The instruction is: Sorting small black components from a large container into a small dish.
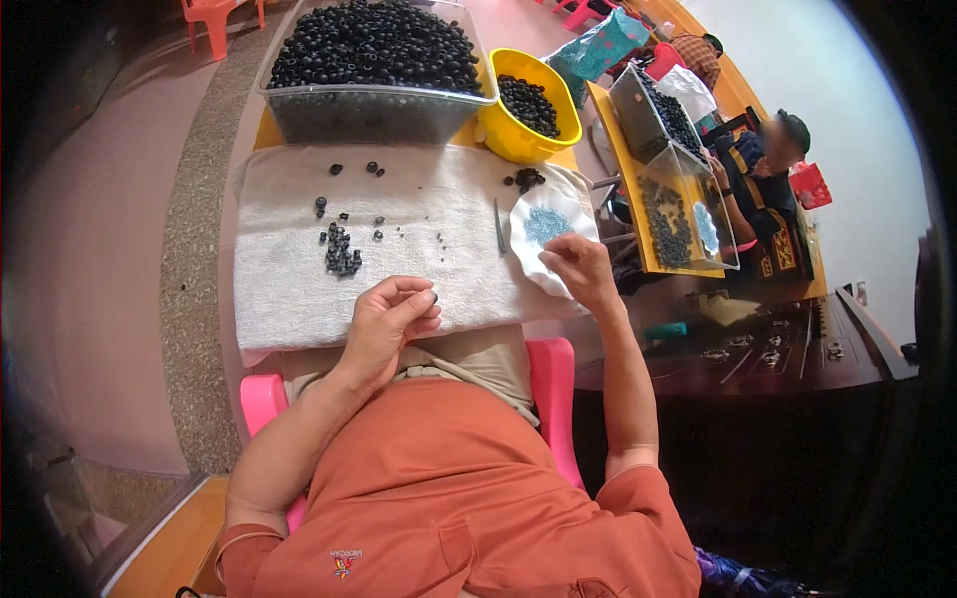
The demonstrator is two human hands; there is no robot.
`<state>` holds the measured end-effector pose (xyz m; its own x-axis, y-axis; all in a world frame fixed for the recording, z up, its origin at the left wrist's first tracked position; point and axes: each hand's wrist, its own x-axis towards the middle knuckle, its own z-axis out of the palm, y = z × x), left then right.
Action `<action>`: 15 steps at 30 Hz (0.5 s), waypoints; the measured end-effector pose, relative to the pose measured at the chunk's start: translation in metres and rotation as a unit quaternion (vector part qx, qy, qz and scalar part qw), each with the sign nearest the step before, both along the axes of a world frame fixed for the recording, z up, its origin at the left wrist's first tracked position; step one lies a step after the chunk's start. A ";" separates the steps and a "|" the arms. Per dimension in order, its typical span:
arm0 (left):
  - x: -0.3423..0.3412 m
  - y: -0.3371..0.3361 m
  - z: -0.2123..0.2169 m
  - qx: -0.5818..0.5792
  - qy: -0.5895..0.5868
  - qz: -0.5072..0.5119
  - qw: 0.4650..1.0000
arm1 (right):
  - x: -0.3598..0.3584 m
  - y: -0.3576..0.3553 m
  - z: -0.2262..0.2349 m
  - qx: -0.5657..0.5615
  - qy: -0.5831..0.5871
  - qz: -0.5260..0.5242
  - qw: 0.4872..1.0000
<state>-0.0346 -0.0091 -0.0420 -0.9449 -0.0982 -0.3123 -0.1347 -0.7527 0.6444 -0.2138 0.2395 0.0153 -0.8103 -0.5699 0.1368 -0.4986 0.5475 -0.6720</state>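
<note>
Just below mid-frame, pinching a small black bead [434,298] between thumb and forefinger of the left hand [387,314], with the other fingers curled in behind. Right of centre, reaching with the right hand [586,269] over the near side of a white scalloped plate [520,234], with fingers bent and tips close together; cannot tell whether closed on anything. On the plate, just beyond those fingertips, a spread of tiny pale-blue beads [545,224].

Just left of the plate, a slim dark tweezer-like tool [500,227], laid on a white towel [284,289]. Near the towel's upper right corner, a little pile of black pieces [528,179]. Left of centre, beyond the left hand, a bunch of black cylindrical beads [342,257], mostly touching, with a few loose ones farther up and some dark crumbs toward the middle.

At the top, left of centre, a clear plastic bin [369,118] heaped with round black beads [379,45]; just to its right, a yellow plastic basin [513,143] holding more black beads. At lower centre, an orange shirt [429,448] between the arms of a pink plastic chair [554,399]. At upper right, a seated person [763,189] in dark clothes beside another clear bin [723,244]. At upper left, a red plastic stool [211,25].
</note>
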 end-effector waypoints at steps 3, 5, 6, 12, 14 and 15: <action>0.001 0.003 -0.002 0.006 0.010 -0.015 1.000 | 0.023 -0.016 -0.001 -0.124 -0.143 0.026 0.982; 0.002 0.003 0.000 0.007 0.013 -0.021 1.000 | 0.037 -0.028 -0.005 -0.146 -0.193 0.036 0.970; 0.002 0.004 0.002 0.002 0.011 -0.027 1.000 | 0.045 -0.036 -0.004 -0.163 -0.168 0.082 0.969; 0.002 0.002 0.006 0.021 0.009 -0.065 0.998 | 0.069 -0.071 -0.002 -0.219 -0.221 0.188 0.931; 0.002 0.001 0.010 0.047 0.007 -0.080 0.996 | 0.069 -0.077 -0.004 -0.214 -0.207 0.209 0.931; 0.003 0.000 0.011 0.052 0.005 -0.083 0.995 | 0.068 -0.079 -0.005 -0.208 -0.190 0.230 0.932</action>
<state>-0.0321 -0.0094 -0.0307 -0.9485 0.0924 -0.3031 -0.2574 -0.7828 0.5666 -0.1458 0.1609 0.0103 -0.5290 -0.8303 0.1752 -0.2983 -0.0113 -0.9544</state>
